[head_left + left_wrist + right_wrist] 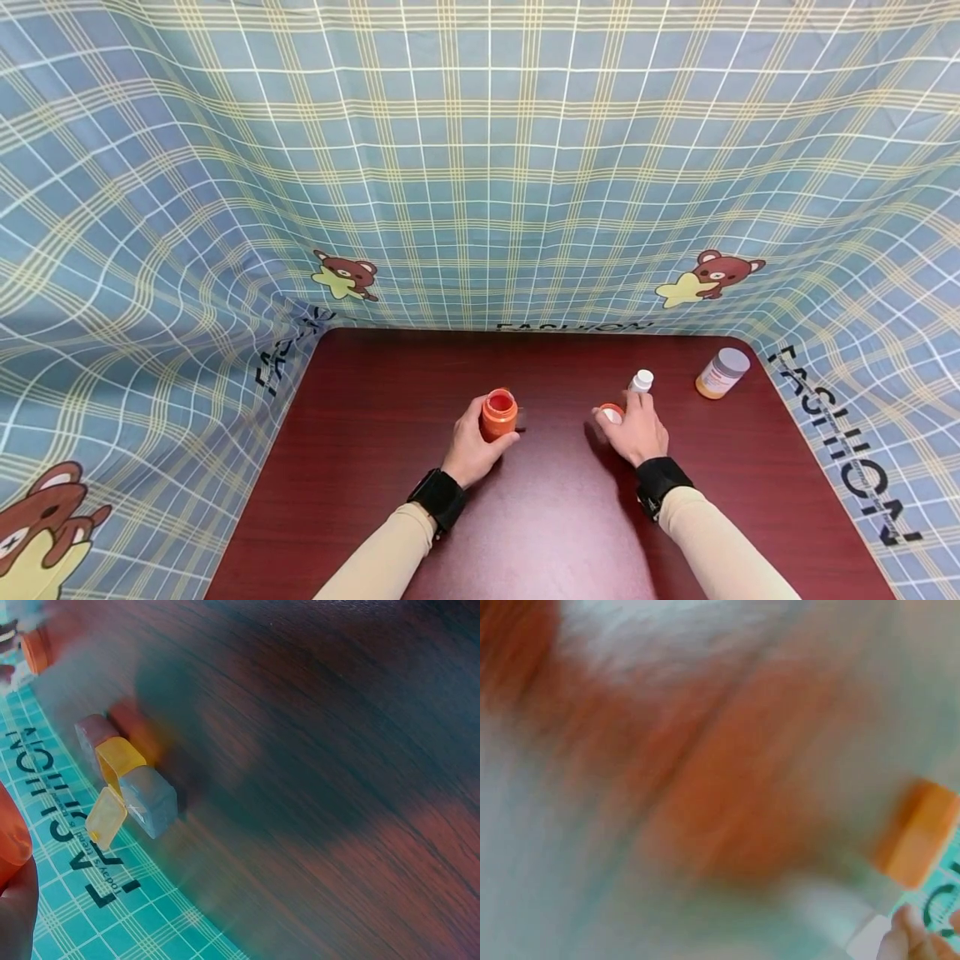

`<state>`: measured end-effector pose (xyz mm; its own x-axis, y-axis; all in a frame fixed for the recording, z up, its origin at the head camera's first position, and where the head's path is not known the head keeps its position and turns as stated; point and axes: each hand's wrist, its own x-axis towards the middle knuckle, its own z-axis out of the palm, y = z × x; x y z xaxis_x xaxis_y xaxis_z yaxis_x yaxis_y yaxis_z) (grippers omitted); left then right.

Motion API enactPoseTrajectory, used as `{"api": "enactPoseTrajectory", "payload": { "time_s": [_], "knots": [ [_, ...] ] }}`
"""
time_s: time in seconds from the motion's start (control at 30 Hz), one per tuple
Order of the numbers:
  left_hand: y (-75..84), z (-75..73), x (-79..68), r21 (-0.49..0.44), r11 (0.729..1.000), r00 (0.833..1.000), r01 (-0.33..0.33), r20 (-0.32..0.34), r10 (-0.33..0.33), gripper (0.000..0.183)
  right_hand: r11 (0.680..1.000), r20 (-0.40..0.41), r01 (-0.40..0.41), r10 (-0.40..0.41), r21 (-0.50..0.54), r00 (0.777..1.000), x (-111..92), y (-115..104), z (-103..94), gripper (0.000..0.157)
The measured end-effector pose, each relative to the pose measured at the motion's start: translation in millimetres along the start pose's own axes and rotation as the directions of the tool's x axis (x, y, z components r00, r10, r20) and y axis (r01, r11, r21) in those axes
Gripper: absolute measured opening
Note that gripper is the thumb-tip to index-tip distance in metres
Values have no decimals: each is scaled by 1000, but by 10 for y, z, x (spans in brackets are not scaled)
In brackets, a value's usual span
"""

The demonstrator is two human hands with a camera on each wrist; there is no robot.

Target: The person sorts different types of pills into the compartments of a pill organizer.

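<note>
My left hand [474,446] grips an uncapped orange bottle [500,421], its round mouth facing up. At the left edge of the left wrist view, part of that bottle [11,836] shows beside a finger. To the right, my right hand [636,429] holds an orange lid [612,412] with its white inner side showing. A small white-capped bottle [641,381] stands just beyond the right fingers; whether they touch it I cannot tell. A pill organizer with reddish, yellow and blue compartments [154,801] lies on the table, its yellow flap raised. The right wrist view is mostly blurred.
A jar with a grey lid and yellow base [722,373] stands near the far right corner of the dark red table [405,358]. Plaid curtain [487,208] surrounds the table's back and both sides. The orange bottle mostly hides the organizer from the head view.
</note>
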<state>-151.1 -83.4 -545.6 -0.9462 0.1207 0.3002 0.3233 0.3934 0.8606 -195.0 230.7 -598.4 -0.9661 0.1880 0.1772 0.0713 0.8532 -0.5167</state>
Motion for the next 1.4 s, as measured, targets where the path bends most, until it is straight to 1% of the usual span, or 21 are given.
{"api": "enactPoseTrajectory", "payload": {
  "time_s": [0.07,0.13,0.23,0.33,0.43,0.57,0.63,0.7,0.77,0.87,0.93,1.03,1.07,1.1,1.17,1.27,1.3,1.4],
  "knots": [
    [-7,1,-6,-4,1000,1000,5,1,-5,67,1000,-68,4,-2,28,998,-9,-31,-49,69],
    [-12,2,-13,-9,1000,1000,16,1,-16,68,997,-129,15,-5,80,992,-22,-87,-106,63],
    [-13,-3,-23,-21,999,1000,25,-3,-25,69,982,-176,38,-4,187,984,-57,-208,-172,55],
    [-17,0,-28,-26,999,1000,27,-9,-27,69,947,-197,61,2,316,980,-115,-360,-216,49],
    [-19,5,-31,-28,999,1000,27,-8,-27,69,899,-229,106,-7,424,974,-199,-506,-223,43],
    [-13,0,-43,-28,999,999,25,-26,-26,69,844,-257,180,-52,505,965,-335,-726,-164,37],
    [-9,5,-50,-26,999,999,21,-40,-22,68,819,-247,216,-94,531,964,-417,-854,-114,36],
    [-7,22,-59,-27,999,998,18,-52,-19,68,794,-211,238,-141,559,967,-513,-991,-81,36],
    [-16,55,-65,-27,1000,998,9,-62,-11,69,757,-177,267,-201,596,964,-617,-1142,-88,39],
    [-28,105,-75,-31,1000,996,-3,-84,1,71,707,-138,305,-284,639,949,-755,-1352,-129,43],
    [-30,134,-77,-22,1000,995,-13,-100,10,72,677,-132,334,-334,656,933,-822,-1469,-157,45],
    [-14,162,-79,-6,1000,992,-21,-128,20,72,646,-116,351,-378,677,919,-887,-1581,-142,47],
    [-10,173,-80,6,1000,990,-26,-138,27,73,642,-106,346,-382,684,918,-902,-1608,-130,47],
    [-6,185,-82,24,999,988,-34,-149,37,72,645,-92,333,-377,688,921,-915,-1633,-114,47],
    [2,210,-89,47,997,985,-57,-162,64,74,655,-57,285,-346,700,937,-939,-1667,-81,47],
    [-1,249,-107,84,991,981,-101,-155,113,77,675,-1,194,-275,711,961,-959,-1699,-45,50],
    [-7,262,-112,95,989,980,-118,-149,131,78,678,15,166,-254,716,967,-962,-1704,-37,51],
    [-29,297,-133,125,980,977,-153,-130,169,79,669,57,103,-214,736,975,-961,-1709,-25,54]
  ]
}}
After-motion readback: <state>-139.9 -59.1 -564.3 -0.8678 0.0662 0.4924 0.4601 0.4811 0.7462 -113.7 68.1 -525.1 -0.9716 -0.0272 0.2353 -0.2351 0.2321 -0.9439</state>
